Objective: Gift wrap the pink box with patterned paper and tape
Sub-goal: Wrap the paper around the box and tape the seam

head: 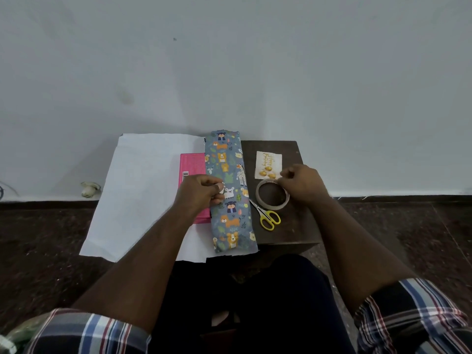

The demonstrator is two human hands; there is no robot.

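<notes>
Nearest you, your plaid sleeves (86, 333) and dark trousers fill the bottom of the view, with both forearms reaching out over a small dark wooden table (288, 231). The yellow-handled scissors (265, 214) lie closed on the table, just beside the right edge of the patterned paper (231, 190). That paper, grey-blue with cartoon animals, is folded over the right part of the pink box (191, 167), while its white underside spreads out flat to the left, past the table edge. Your left hand (201, 194) rests on the fold, fingers curled and pinching the paper's edge against the top of the box. The box lies flat on the paper, its left strip with a barcode still uncovered. Your right hand (301, 183) is over the tape roll (272, 194), fingers curled at its far rim; whether they grip the roll or the tape's end you cannot tell. Beyond the roll lies a small "Happy Birthday" card (268, 164), flat on the table. Farthest off is the pale wall (229, 60).
</notes>
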